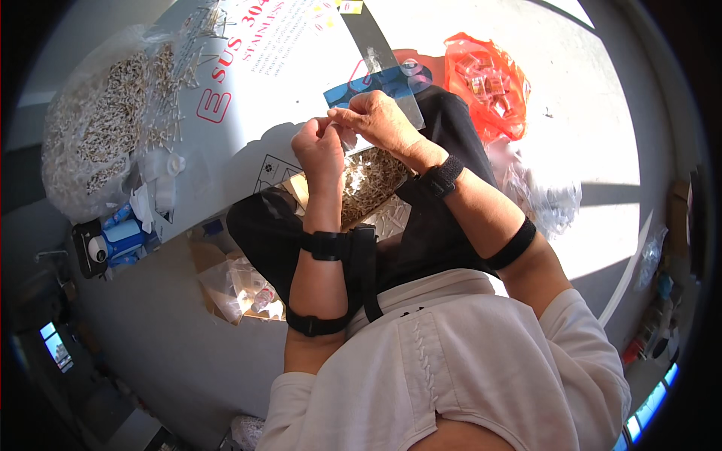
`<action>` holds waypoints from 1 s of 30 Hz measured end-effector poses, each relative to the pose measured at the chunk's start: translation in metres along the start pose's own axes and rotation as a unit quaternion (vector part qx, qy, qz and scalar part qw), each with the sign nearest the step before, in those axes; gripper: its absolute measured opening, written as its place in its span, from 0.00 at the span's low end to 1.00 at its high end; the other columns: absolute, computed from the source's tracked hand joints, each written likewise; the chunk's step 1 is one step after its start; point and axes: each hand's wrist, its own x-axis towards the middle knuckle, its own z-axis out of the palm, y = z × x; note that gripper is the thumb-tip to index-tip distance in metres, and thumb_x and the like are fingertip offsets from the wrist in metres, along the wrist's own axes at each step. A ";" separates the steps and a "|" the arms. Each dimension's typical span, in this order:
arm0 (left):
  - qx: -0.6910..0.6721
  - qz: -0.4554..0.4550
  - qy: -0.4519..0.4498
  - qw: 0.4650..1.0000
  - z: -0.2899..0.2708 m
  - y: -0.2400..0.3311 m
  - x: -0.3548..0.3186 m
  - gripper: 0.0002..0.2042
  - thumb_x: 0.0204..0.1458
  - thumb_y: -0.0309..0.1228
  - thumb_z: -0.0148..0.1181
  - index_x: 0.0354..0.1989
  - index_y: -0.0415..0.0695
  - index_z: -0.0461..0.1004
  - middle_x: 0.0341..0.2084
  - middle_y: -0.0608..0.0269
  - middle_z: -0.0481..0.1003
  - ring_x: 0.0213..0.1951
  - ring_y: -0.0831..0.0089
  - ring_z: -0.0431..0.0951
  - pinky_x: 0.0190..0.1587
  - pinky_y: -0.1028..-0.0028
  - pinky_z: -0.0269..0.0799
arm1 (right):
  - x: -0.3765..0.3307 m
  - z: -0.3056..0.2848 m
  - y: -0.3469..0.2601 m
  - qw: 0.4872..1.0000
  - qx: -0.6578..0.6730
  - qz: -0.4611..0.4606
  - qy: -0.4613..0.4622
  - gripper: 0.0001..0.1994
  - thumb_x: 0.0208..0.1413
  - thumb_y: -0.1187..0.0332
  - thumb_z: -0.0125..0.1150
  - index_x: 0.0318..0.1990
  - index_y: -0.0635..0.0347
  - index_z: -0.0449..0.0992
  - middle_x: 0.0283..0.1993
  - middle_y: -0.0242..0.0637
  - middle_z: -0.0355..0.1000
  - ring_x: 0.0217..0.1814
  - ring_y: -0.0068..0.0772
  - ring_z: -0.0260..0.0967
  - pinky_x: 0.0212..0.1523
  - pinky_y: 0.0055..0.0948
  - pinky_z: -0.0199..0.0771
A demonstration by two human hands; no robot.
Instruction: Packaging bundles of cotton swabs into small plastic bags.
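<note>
Left hand (319, 150): frame centre, fingers pinched together on small crumpled clear plastic piece (347, 138).
Right hand (380, 126): just beside left, fingertips bunched close; can't tell if clamped on plastic.
Plastic piece: centre, between hands, above tan cardboard box (299, 189) of short pale sticks (370, 184).
Translucent blue flat sheet (342, 95): upper centre, behind hands.
Counter, pale with red print (203, 184): upper left.
Red plastic bag (511, 120): upper right.

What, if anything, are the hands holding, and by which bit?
The left hand and right hand seem to pinch a small clear thing; which part, I can't tell.
</note>
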 end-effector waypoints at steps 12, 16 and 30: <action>-0.076 -0.021 -0.053 0.995 -0.010 -0.001 0.003 0.05 0.46 0.19 0.47 0.22 0.35 0.69 0.14 0.66 0.68 0.14 0.85 0.62 0.14 0.82 0.56 | 0.005 0.004 0.012 0.993 0.111 -0.044 -0.017 0.13 0.53 0.67 0.60 0.23 0.68 0.72 0.17 0.28 0.63 0.23 0.15 0.57 0.23 0.24 0.60; 0.003 0.002 -0.057 0.998 -0.007 0.006 0.000 0.04 0.46 0.20 0.49 0.22 0.35 0.69 0.14 0.67 0.67 0.13 0.84 0.62 0.13 0.82 0.56 | 0.007 0.003 0.015 0.990 0.130 -0.053 -0.005 0.12 0.53 0.68 0.59 0.22 0.67 0.74 0.17 0.25 0.63 0.20 0.13 0.55 0.20 0.20 0.55; 0.064 0.080 -0.008 0.995 -0.025 -0.008 0.010 0.03 0.43 0.19 0.52 0.20 0.34 0.68 0.13 0.64 0.67 0.14 0.80 0.65 0.15 0.79 0.61 | 0.000 0.007 0.007 0.958 0.268 -0.032 0.093 0.16 0.54 0.61 0.64 0.20 0.60 0.72 0.18 0.23 0.62 0.19 0.11 0.53 0.18 0.18 0.51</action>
